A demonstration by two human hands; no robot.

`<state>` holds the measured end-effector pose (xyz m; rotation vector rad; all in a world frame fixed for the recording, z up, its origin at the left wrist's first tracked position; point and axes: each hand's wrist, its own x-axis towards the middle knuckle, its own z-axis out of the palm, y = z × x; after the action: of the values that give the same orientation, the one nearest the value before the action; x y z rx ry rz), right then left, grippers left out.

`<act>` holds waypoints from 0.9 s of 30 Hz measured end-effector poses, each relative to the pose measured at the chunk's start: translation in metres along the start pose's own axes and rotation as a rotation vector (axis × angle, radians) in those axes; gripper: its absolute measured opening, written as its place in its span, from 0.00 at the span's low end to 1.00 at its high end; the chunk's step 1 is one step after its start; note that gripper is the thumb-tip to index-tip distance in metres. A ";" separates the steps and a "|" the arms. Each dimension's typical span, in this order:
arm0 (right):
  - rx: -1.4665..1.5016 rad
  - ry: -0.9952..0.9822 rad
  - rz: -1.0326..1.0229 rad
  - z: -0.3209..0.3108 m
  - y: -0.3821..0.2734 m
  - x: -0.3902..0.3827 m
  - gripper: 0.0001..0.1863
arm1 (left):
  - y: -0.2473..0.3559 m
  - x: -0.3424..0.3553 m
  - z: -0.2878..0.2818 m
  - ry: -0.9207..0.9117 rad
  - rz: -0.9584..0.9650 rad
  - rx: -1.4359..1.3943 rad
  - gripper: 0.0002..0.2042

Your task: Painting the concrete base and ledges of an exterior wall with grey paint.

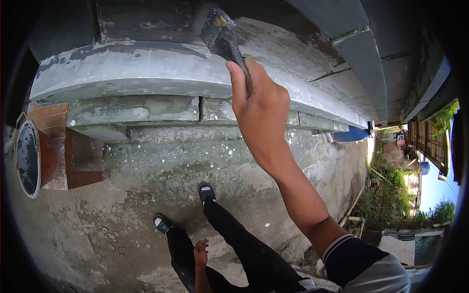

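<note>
My right hand [264,105] is closed around the handle of a paintbrush [221,33], thumb along its side. Dark grey stuff and a yellowish spot cover the broad brush head. It is raised to the dark, patchy wall [146,22] above a pale grey ledge [141,66]; whether the bristles touch the wall, I cannot tell. Low in front of my legs hangs my left hand [201,252], with nothing in it and its fingers loosely bent and apart.
An orange-brown bucket [47,155] with a dark inside stands at the left, by brown tiles [53,117]. White specks dot the rough concrete floor [117,205]. Farther right lie a blue object [351,134], pipes [355,209] and plants [391,195].
</note>
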<state>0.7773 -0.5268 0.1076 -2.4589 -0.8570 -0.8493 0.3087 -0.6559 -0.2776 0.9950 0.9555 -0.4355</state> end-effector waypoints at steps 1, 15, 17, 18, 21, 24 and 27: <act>-0.002 -0.008 0.000 -0.002 0.007 0.006 0.11 | -0.002 0.000 -0.001 -0.006 0.003 0.007 0.17; -0.366 0.207 0.310 -0.115 0.199 -0.013 0.19 | 0.118 0.047 0.000 -0.036 0.555 0.516 0.07; -0.529 0.189 0.359 -0.119 0.201 -0.010 0.19 | 0.111 0.063 0.009 -0.055 0.577 0.442 0.08; -0.608 0.223 0.306 -0.119 0.209 -0.006 0.19 | 0.104 0.070 0.012 -0.066 0.586 0.376 0.09; -0.761 0.186 0.304 -0.092 0.177 0.011 0.19 | 0.066 0.097 -0.005 -0.211 0.528 0.549 0.10; -0.854 0.161 0.290 -0.058 0.118 0.016 0.16 | 0.080 0.105 0.006 -0.073 0.513 0.648 0.10; -0.826 0.243 0.201 -0.035 0.055 0.016 0.12 | 0.102 0.106 0.017 -0.093 0.484 0.570 0.11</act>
<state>0.8093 -0.5797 0.1350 -2.9291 -0.1570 -1.6221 0.4445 -0.6082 -0.3107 1.6582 0.4782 -0.3436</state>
